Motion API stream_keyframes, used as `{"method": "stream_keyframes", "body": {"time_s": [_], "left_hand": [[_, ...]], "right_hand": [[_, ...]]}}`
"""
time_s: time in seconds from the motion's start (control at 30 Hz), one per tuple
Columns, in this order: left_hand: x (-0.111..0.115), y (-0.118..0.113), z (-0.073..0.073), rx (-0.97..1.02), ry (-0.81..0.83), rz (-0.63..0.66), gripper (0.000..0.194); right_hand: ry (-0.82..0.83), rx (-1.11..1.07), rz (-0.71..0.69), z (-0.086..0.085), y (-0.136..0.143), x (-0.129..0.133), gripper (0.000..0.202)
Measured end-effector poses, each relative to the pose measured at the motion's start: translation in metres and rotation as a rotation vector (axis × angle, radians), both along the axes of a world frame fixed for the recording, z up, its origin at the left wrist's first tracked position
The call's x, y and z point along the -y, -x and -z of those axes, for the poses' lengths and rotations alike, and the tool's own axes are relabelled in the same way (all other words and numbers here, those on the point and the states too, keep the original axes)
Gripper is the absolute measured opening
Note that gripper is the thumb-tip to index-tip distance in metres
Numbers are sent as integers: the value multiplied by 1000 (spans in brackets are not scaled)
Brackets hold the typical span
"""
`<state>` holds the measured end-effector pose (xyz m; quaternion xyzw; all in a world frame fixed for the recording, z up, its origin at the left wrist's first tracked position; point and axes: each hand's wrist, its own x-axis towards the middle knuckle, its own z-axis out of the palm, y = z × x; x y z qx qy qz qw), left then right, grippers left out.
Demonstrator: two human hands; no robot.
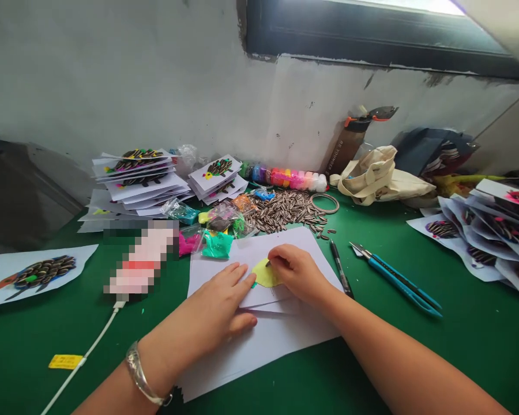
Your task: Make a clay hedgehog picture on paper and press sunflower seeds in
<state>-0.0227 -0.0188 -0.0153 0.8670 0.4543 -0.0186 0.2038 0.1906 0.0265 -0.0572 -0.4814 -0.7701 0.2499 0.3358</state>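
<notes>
Two bare hands work over white paper sheets [218,369] on the green desk [311,374]. Fingers slightly apart, the left hand [218,297] lies flat across the paper, gripping nothing, its fingertips beside a yellow clay patch [263,276]. Thumb and forefinger of the right hand [298,274] are pinched together on a small dark piece [268,263], probably a sunflower seed, at the patch. The step in hand looks like setting or pressing that piece onto the clay; such a move calls for a light pinch, gentle downward pressure and paper held steady. Beyond the sheets lies a heap of sunflower seeds [281,208]; to the right are a black pen [341,270] and blue tweezers [404,285].
</notes>
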Motion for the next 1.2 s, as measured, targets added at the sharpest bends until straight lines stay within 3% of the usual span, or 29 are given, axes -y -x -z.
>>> {"method": "stream_keyframes", "body": {"time_s": [0.27, 0.63, 0.9, 1.2], "left_hand": [[18, 8, 14, -33, -111, -26, 71], [22, 6, 26, -73, -222, 5, 71], [23, 8, 28, -28, -234, -52, 78], [21, 6, 30, -25, -254, -46, 73]], "right_hand": [[40, -39, 12, -2, 2, -3, 19], [24, -64, 7, 0, 2, -3, 19], [64, -105, 29, -2, 1, -4, 21], [83, -128, 41, -3, 1, -3, 20]]}}
